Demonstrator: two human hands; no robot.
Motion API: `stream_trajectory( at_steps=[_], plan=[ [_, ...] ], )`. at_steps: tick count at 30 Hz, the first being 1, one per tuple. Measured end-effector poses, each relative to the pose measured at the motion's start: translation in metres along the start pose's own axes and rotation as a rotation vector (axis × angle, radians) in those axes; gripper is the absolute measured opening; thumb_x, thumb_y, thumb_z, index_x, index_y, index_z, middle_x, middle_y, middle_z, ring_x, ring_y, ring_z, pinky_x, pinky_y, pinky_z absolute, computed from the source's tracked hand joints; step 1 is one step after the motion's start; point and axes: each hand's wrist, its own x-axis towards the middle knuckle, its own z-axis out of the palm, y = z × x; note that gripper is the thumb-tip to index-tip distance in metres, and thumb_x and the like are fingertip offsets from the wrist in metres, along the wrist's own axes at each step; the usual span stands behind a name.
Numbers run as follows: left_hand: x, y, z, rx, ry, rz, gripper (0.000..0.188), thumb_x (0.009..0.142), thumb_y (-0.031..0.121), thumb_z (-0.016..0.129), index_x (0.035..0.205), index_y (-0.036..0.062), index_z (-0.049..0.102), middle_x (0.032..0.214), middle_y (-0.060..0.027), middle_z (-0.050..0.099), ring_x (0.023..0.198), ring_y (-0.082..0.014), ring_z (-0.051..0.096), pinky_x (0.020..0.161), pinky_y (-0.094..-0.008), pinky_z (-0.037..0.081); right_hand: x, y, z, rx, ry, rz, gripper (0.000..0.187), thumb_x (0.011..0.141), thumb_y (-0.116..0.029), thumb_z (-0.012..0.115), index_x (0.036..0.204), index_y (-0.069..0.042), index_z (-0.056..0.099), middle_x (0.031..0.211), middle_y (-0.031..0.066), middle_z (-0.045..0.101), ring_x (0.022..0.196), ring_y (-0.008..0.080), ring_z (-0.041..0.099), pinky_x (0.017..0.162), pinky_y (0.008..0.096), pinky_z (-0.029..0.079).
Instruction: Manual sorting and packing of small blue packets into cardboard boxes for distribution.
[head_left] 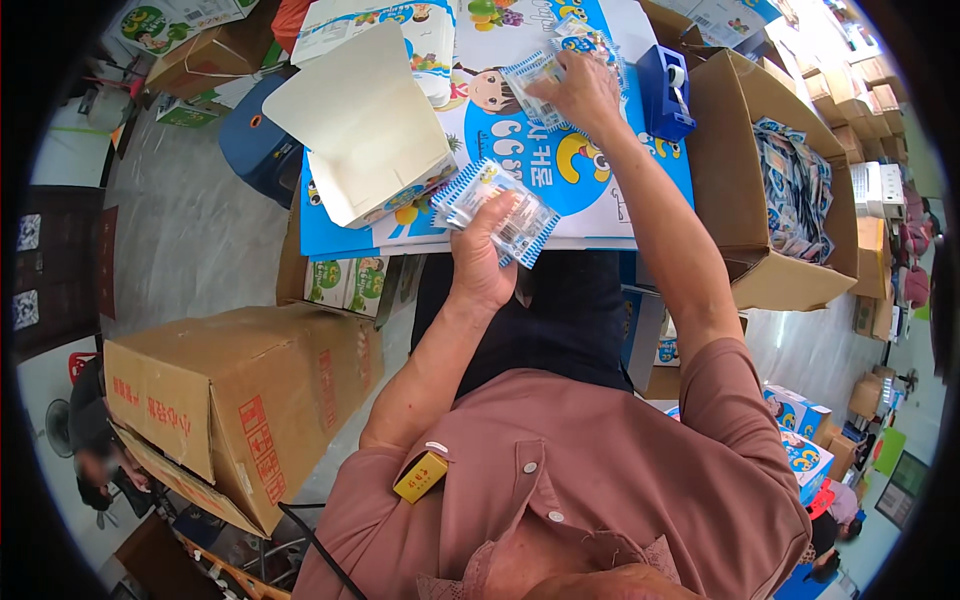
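My left hand (482, 258) grips a small stack of clear plastic packets (515, 222) with blue-and-white striped ends, thumb on top, at the near edge of the printed tabletop. Farther off and to the right, my right hand (588, 92) has its fingers closed on a similar packet (532, 82) at a small pile. More packets (588, 42) of that pile lie beyond the fingers. An open white carton (372, 120) with its lid raised lies left of my left hand, its inside facing me.
Right of the pile stands a blue tape dispenser (670, 95). A cardboard box (720, 150) beside the table holds many packets (795, 190). Printed cartons (385, 35) lie at the far left of the table. A blue stool (255, 135) and a large brown box (230, 390) stand left.
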Motion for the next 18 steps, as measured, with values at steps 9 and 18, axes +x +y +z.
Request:
stream_trajectory(
  at_steps=[9,18],
  plan=[
    [0.0,-0.002,0.004,0.077,-0.005,0.141,0.037,0.093,0.009,0.073,0.128,0.0077,0.059,0.114,-0.0047,0.067,0.102,-0.0166,0.069,0.09,-0.0354,0.059,-0.056,-0.006,-0.055,1.173,-0.263,0.37,0.04,0.092,-0.024,0.078,0.12,0.001,0.064,0.103,0.0138,0.075,0.088,0.0188,0.074,0.074,0.0343,0.059],
    [-0.012,-0.01,0.013,0.167,-0.245,0.121,0.043,0.095,0.012,0.072,0.134,0.0072,0.056,0.118,-0.0067,0.066,0.108,-0.0196,0.068,0.096,-0.0378,0.057,-0.148,-0.039,-0.032,0.751,-0.108,-0.238,0.05,0.106,-0.037,0.058,0.131,0.006,0.058,0.119,0.0204,0.065,0.106,0.0314,0.069,0.088,0.0472,0.055]
  ],
)
